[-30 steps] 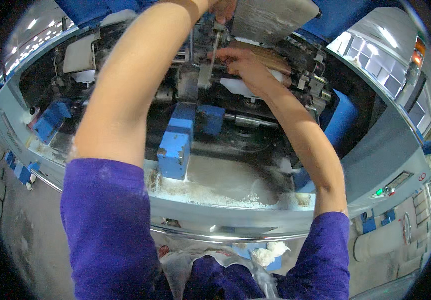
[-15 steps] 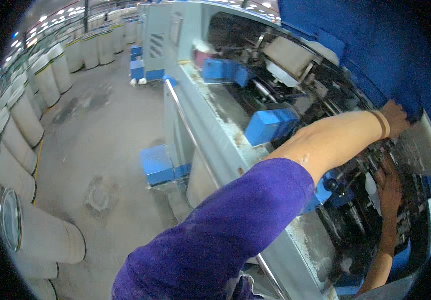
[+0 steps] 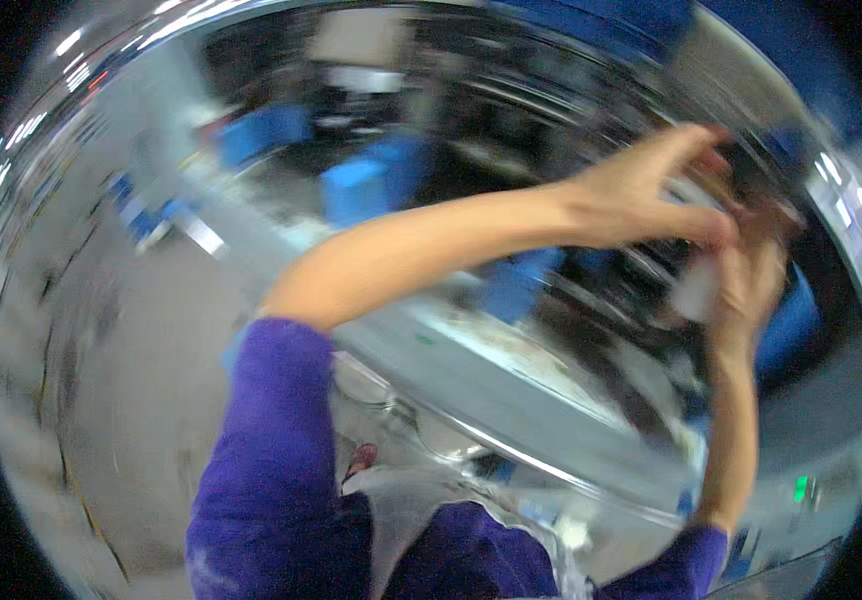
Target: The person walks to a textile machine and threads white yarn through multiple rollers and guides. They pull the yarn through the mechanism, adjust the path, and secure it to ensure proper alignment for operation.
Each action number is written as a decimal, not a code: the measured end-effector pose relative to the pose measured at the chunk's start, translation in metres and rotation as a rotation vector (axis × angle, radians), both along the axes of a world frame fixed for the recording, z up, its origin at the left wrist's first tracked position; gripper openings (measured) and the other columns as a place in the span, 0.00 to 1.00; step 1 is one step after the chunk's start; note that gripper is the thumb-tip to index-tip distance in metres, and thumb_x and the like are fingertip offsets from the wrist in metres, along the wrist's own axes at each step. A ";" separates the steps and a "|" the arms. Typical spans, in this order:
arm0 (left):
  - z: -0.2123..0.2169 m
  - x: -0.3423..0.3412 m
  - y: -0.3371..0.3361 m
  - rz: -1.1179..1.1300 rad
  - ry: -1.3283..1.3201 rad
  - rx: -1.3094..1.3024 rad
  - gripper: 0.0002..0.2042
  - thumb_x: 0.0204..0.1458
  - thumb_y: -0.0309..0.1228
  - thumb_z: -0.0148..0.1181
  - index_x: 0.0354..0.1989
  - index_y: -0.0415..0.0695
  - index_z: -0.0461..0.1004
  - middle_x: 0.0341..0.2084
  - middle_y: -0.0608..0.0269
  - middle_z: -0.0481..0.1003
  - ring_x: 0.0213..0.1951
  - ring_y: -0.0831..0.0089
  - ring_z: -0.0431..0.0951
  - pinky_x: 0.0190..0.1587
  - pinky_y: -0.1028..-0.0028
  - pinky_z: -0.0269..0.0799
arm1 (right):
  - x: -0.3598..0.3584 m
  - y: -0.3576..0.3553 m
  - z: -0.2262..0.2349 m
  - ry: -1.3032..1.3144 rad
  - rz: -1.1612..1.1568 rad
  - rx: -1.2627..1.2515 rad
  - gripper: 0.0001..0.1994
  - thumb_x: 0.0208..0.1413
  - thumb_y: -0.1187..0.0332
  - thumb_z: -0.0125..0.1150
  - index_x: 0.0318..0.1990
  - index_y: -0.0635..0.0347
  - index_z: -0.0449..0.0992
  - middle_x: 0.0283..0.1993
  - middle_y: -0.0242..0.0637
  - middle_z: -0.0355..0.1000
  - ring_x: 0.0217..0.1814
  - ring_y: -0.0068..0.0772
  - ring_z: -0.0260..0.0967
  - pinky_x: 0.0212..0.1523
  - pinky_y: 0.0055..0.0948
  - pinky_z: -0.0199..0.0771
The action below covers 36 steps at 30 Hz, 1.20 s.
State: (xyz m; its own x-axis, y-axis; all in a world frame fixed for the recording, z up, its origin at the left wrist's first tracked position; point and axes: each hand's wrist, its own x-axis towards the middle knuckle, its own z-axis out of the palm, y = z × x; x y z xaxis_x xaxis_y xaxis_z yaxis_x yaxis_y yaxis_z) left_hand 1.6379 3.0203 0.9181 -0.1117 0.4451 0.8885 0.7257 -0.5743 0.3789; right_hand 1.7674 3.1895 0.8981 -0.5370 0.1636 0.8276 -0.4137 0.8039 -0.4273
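Moved since the earlier frame: left hand (image 3: 641, 200), now below the plate (image 3: 746, 65), close to right hand (image 3: 749, 285), thumb and fingers spread apart. Cannot tell right grip, because of blur. White piece (image 3: 693, 290) beside right hand, toward right end of machine (image 3: 551, 400).

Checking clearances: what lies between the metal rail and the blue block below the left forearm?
The machine's blurred pale front edge, between rail and block, in the head view.

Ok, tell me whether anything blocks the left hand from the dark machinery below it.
Nothing visible blocks the left hand from the dark machinery. The right hand is close by its thumb tip, but blur hides whether they touch.
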 end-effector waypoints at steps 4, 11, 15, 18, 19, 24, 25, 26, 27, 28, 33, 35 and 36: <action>-0.020 0.028 0.009 -0.230 -0.248 -0.329 0.24 0.47 0.42 0.66 0.47 0.38 0.71 0.42 0.56 0.74 0.44 0.71 0.74 0.48 0.72 0.69 | -0.013 -0.046 -0.038 -0.064 0.212 -0.179 0.26 0.46 0.59 0.64 0.51 0.60 0.66 0.48 0.48 0.72 0.48 0.46 0.73 0.47 0.37 0.72; -0.026 0.042 0.011 0.002 -0.593 -0.111 0.10 0.48 0.34 0.64 0.34 0.42 0.77 0.32 0.64 0.78 0.35 0.77 0.75 0.43 0.74 0.69 | -0.005 -0.072 -0.072 -0.002 -0.143 0.035 0.25 0.45 0.63 0.65 0.48 0.62 0.62 0.46 0.47 0.66 0.46 0.52 0.67 0.42 0.43 0.70; -0.030 0.043 0.014 -0.128 -0.754 -0.087 0.08 0.55 0.34 0.58 0.27 0.46 0.71 0.20 0.69 0.70 0.35 0.74 0.76 0.41 0.73 0.70 | -0.010 -0.073 -0.092 0.192 -0.172 -0.041 0.26 0.43 0.68 0.66 0.49 0.61 0.62 0.43 0.49 0.68 0.42 0.55 0.68 0.41 0.43 0.70; -0.017 0.042 0.020 -0.370 -0.458 -0.254 0.09 0.53 0.36 0.60 0.27 0.49 0.67 0.18 0.71 0.67 0.33 0.73 0.76 0.52 0.64 0.65 | -0.014 -0.043 -0.088 0.003 0.231 -0.184 0.26 0.36 0.66 0.71 0.44 0.62 0.67 0.38 0.41 0.71 0.35 0.42 0.72 0.37 0.37 0.72; -0.008 0.038 0.026 -0.648 -0.208 -0.324 0.10 0.52 0.36 0.61 0.26 0.50 0.66 0.18 0.72 0.67 0.33 0.72 0.76 0.57 0.59 0.62 | -0.013 -0.031 -0.083 0.026 0.459 -0.156 0.26 0.33 0.66 0.73 0.43 0.62 0.69 0.37 0.39 0.72 0.32 0.39 0.73 0.36 0.36 0.73; 0.006 0.026 0.046 -0.878 -0.074 -0.572 0.15 0.49 0.39 0.65 0.23 0.52 0.63 0.18 0.72 0.69 0.35 0.69 0.77 0.65 0.50 0.49 | -0.002 0.001 -0.051 -0.710 1.105 -0.433 0.27 0.34 0.58 0.75 0.42 0.61 0.71 0.39 0.33 0.71 0.37 0.27 0.69 0.37 0.27 0.72; -0.001 0.029 0.048 -0.679 -0.177 -0.453 0.14 0.55 0.41 0.57 0.23 0.49 0.63 0.20 0.70 0.69 0.37 0.66 0.77 0.61 0.56 0.58 | -0.002 -0.002 -0.049 -0.603 0.838 -0.401 0.27 0.35 0.57 0.74 0.42 0.62 0.71 0.38 0.34 0.71 0.36 0.28 0.70 0.36 0.28 0.72; -0.007 0.029 0.046 -0.388 -0.432 -0.482 0.13 0.56 0.42 0.56 0.27 0.47 0.67 0.23 0.67 0.72 0.37 0.66 0.77 0.53 0.65 0.67 | -0.004 -0.006 -0.049 -0.458 0.581 -0.328 0.27 0.38 0.56 0.73 0.43 0.62 0.70 0.35 0.35 0.70 0.33 0.27 0.69 0.32 0.27 0.71; -0.011 0.030 0.052 -0.139 -0.514 -0.385 0.13 0.56 0.43 0.56 0.33 0.45 0.73 0.27 0.65 0.75 0.37 0.69 0.77 0.44 0.70 0.71 | -0.006 -0.015 -0.052 -0.258 0.272 -0.292 0.27 0.40 0.55 0.72 0.44 0.62 0.68 0.32 0.35 0.70 0.29 0.25 0.69 0.28 0.27 0.71; -0.013 0.029 0.051 -0.011 -0.460 -0.371 0.15 0.54 0.43 0.58 0.37 0.43 0.75 0.30 0.63 0.77 0.36 0.73 0.77 0.42 0.73 0.71 | -0.011 -0.027 -0.058 -0.178 -0.027 -0.228 0.22 0.45 0.56 0.69 0.41 0.61 0.69 0.30 0.32 0.69 0.28 0.24 0.68 0.26 0.25 0.69; 0.011 0.004 0.041 -0.687 -0.198 -0.740 0.12 0.52 0.38 0.60 0.37 0.43 0.69 0.30 0.63 0.77 0.45 0.58 0.78 0.52 0.61 0.70 | -0.021 -0.024 -0.047 -0.667 1.375 -0.770 0.25 0.32 0.62 0.78 0.34 0.52 0.65 0.22 0.25 0.61 0.23 0.23 0.60 0.24 0.24 0.60; 0.013 0.002 0.040 -0.797 -0.119 -0.775 0.15 0.46 0.45 0.66 0.29 0.45 0.75 0.30 0.59 0.78 0.40 0.62 0.80 0.51 0.66 0.69 | -0.022 -0.018 -0.042 -0.752 1.391 -0.613 0.34 0.26 0.54 0.80 0.38 0.57 0.64 0.26 0.29 0.64 0.29 0.27 0.64 0.30 0.27 0.65; 0.013 0.002 0.039 -0.628 -0.141 -0.707 0.16 0.45 0.46 0.66 0.30 0.45 0.77 0.29 0.59 0.78 0.38 0.63 0.80 0.50 0.67 0.70 | -0.024 -0.017 -0.041 -0.705 1.194 -0.551 0.36 0.26 0.54 0.80 0.43 0.59 0.66 0.29 0.31 0.67 0.32 0.28 0.66 0.32 0.29 0.67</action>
State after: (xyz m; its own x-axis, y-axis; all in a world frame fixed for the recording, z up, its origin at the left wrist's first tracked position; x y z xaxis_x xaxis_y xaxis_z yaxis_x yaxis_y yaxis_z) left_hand 1.6402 3.0588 0.9308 0.2445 0.8889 0.3875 0.2839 -0.4477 0.8479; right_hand 1.7437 3.1729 0.8569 -0.8292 -0.4514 0.3296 -0.2790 -0.1767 -0.9439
